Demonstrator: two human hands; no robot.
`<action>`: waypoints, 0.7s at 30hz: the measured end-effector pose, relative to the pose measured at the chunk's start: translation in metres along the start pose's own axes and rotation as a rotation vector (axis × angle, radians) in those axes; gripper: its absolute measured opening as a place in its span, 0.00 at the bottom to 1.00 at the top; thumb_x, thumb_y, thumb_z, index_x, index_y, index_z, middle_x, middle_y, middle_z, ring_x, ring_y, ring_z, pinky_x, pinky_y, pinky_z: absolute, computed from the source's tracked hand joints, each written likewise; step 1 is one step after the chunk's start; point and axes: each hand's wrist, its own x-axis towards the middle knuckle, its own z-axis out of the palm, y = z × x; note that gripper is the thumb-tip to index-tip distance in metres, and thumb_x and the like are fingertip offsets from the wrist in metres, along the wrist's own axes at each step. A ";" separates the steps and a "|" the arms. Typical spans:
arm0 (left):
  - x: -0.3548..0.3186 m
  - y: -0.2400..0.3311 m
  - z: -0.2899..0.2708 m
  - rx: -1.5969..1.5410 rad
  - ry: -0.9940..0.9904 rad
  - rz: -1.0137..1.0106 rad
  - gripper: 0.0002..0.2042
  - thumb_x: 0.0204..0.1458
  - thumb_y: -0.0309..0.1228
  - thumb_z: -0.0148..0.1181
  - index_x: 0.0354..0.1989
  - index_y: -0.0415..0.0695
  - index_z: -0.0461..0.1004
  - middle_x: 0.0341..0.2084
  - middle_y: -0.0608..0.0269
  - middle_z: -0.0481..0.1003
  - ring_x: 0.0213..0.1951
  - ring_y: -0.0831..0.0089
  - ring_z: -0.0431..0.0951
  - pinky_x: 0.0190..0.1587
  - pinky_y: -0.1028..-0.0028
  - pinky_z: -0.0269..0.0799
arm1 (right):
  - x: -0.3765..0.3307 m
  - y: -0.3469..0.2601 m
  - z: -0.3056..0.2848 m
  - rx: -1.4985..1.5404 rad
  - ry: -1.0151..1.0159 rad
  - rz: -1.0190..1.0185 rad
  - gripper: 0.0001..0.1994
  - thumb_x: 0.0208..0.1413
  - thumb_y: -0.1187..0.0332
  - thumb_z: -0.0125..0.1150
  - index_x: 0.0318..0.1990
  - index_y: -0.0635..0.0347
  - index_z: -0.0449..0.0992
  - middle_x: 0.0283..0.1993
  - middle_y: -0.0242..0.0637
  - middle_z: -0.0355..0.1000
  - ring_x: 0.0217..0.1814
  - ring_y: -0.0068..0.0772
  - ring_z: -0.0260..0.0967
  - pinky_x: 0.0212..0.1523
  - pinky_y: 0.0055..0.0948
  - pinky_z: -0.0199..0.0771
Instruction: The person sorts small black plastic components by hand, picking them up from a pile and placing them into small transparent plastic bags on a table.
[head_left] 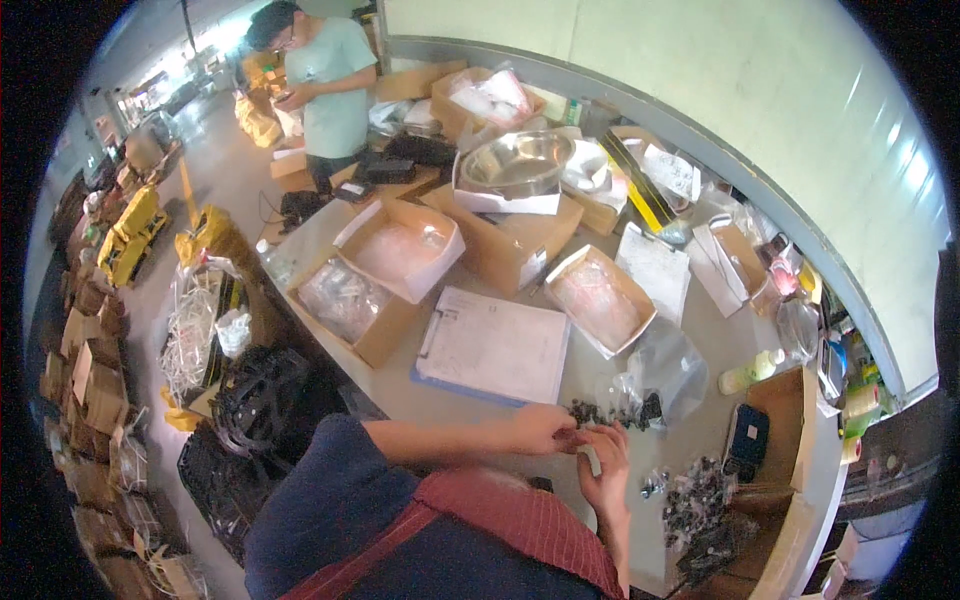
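My left hand [545,430] and my right hand [603,465] meet at the near edge of the table, fingertips close together. The fingers of both are bent and closed; anything between them is too small or hidden to make out. Just beyond the fingertips lie small dark parts [592,410], beside a clear plastic bag [672,375]. To the right of my right hand spreads a heap of small black and shiny parts [695,500]. A blue clipboard with a printed sheet [495,345] rests flat beyond my left forearm.
Open cardboard boxes [400,250] with clear bags stand beyond the clipboard, near a steel bowl [515,165]. A white box [600,300], a bottle [752,370] and a carton with a dark phone-like object [745,440] sit rightward. Another person [335,95] stands at far left.
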 end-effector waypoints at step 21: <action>-0.008 -0.002 0.002 -0.950 -0.134 -0.277 0.13 0.57 0.31 0.64 0.48 0.42 0.75 0.32 0.63 0.78 0.34 0.75 0.79 0.37 0.71 0.77 | -0.035 0.020 0.019 0.351 0.126 0.446 0.10 0.47 0.76 0.71 0.40 0.57 0.83 0.48 0.37 0.80 0.71 0.47 0.60 0.72 0.52 0.54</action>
